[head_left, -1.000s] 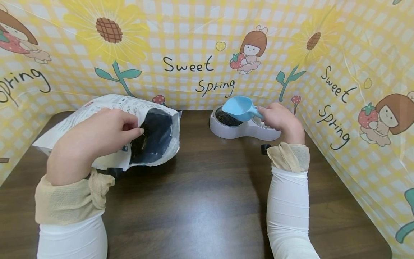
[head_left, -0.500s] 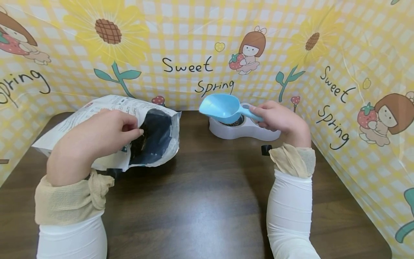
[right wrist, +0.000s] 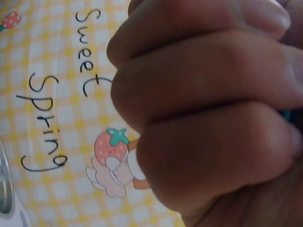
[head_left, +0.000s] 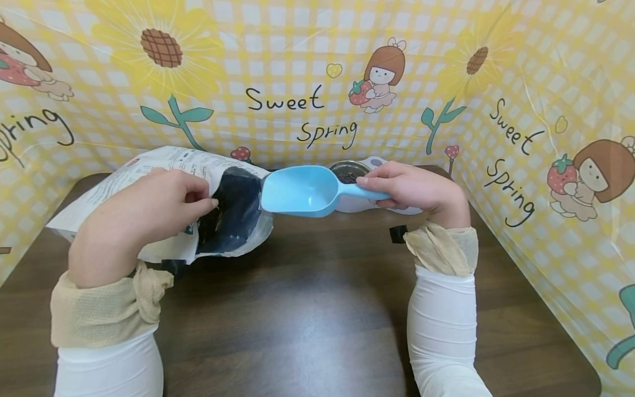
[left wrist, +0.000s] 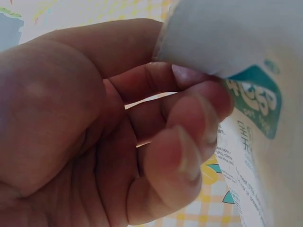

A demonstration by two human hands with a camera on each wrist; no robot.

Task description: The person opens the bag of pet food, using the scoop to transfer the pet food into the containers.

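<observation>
My left hand (head_left: pixel 149 212) grips the upper edge of a white printed bag (head_left: pixel 193 160), its thumb over the rim of the opening. The bag lies on its side at the left, its dark lining facing right, with some dark contents inside. In the left wrist view the curled fingers (left wrist: pixel 175 161) hold the bag's edge. My right hand (head_left: pixel 412 190) holds the handle of a light blue scoop (head_left: pixel 302 190), whose bowl looks bare and whose tip is at the bag's mouth. Behind the handle stands a white double pet bowl (head_left: pixel 352 204) with dark pellets in its left steel dish.
A brown wooden table (head_left: pixel 297 309) lies under everything. A yellow checked cloth (head_left: pixel 278 55) with printed flowers hangs behind and to the right. Black straps cross both wrists, over white sleeves (head_left: pixel 441 320) with beige cuffs.
My right hand has carried the scoop left from above the double bowl to the bag's mouth, levelling it out. The left hand and the bag have stayed in place.
</observation>
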